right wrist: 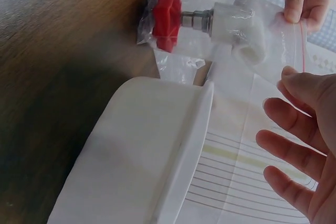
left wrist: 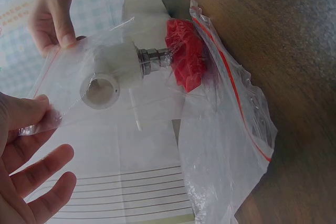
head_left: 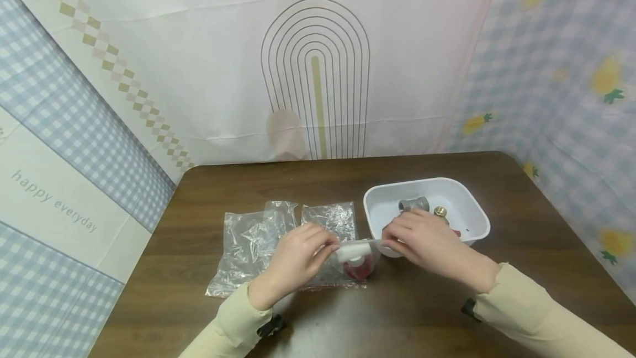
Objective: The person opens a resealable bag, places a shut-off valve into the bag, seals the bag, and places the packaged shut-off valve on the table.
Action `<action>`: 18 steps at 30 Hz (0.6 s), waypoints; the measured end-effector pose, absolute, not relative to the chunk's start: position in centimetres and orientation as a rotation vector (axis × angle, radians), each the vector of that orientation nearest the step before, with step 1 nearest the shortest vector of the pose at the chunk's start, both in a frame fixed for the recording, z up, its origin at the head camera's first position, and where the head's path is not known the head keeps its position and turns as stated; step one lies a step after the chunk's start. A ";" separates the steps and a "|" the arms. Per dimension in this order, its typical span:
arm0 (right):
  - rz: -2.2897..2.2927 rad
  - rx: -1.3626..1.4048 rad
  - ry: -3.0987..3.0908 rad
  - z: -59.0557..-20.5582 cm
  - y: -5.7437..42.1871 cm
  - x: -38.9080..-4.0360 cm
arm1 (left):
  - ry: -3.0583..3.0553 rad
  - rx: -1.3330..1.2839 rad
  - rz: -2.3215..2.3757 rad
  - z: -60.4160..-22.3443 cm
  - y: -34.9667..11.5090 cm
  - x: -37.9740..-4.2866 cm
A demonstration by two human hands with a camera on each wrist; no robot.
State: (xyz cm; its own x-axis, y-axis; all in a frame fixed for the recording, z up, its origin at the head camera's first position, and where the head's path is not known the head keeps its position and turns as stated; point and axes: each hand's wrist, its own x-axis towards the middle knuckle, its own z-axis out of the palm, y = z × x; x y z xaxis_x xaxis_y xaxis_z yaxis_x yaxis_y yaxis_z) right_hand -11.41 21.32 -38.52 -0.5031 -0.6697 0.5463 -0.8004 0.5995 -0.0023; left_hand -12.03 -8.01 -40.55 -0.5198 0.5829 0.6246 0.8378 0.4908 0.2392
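Between my two hands hangs a clear zip bag (left wrist: 68, 77) with a red seal line. Inside it is a white plastic valve (left wrist: 118, 66) with a metal stem and a red handwheel (left wrist: 186, 56), its round pipe opening showing in the left wrist view. One upper corner is pinched between thumb and forefinger of my left hand (head_left: 303, 250). The opposite corner is pinched the same way by my right hand (head_left: 422, 239). The other fingers of both hands are spread loosely. In the head view the red handwheel (head_left: 359, 268) points down, close over the table.
A white plastic tub (head_left: 382, 190) stands to the right, partly behind my right hand. It holds a grey metal pipe fitting (head_left: 414, 204), a brass-coloured fitting (head_left: 440, 211) and something red. Flat clear bags (head_left: 243, 242) lie on the brown wooden table (head_left: 208, 181) at the left.
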 end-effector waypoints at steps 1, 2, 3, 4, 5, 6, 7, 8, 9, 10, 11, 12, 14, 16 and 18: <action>0.354 1.163 -2.327 -38.5 21.4 -11.4 | -2.274 -1.172 -0.731 -40.6 -8.1 -12.0; 0.357 1.162 -2.324 -38.5 21.5 -11.4 | -2.269 -1.174 -0.731 -40.6 -8.1 -12.0; 0.360 1.162 -2.320 -38.5 21.5 -11.4 | -2.266 -1.175 -0.731 -40.6 -8.1 -12.0; 0.361 1.163 -2.317 -38.5 21.6 -11.4 | -2.264 -1.176 -0.732 -40.6 -8.2 -12.0; 0.364 1.166 -2.311 -38.5 21.6 -11.4 | -2.263 -1.176 -0.735 -40.6 -8.2 -12.0; 0.364 1.168 -2.307 -38.5 21.6 -11.4 | -2.263 -1.177 -0.738 -40.6 -8.3 -12.0; 0.365 1.169 -2.305 -38.5 21.7 -11.4 | -2.263 -1.179 -0.740 -40.6 -8.3 -12.0; 0.364 1.170 -2.304 -38.5 21.7 -11.4 | -2.261 -1.181 -0.742 -40.6 -8.4 -12.0; 0.364 1.170 -2.304 -38.5 21.7 -11.4 | -2.264 -1.181 -0.745 -40.5 -8.4 -12.0; 0.366 1.169 -2.307 -38.5 21.8 -11.4 | -2.262 -1.183 -0.747 -40.5 -8.5 -12.0; 0.368 1.169 -2.310 -38.5 21.8 -11.4 | -2.261 -1.182 -0.748 -40.5 -8.5 -12.0; 0.369 1.169 -2.316 -38.5 21.8 -11.3 | -2.259 -1.183 -0.750 -40.4 -8.6 -12.0; 0.369 1.166 -2.322 -38.5 21.9 -11.3 | -2.253 -1.180 -0.749 -40.4 -8.7 -12.0; 0.373 1.163 -2.322 -38.5 22.1 -11.2 | -2.246 -1.176 -0.743 -40.5 -8.9 -12.0; 0.379 1.159 -2.315 -38.5 22.3 -11.2 | -2.242 -1.171 -0.731 -40.5 -9.1 -12.1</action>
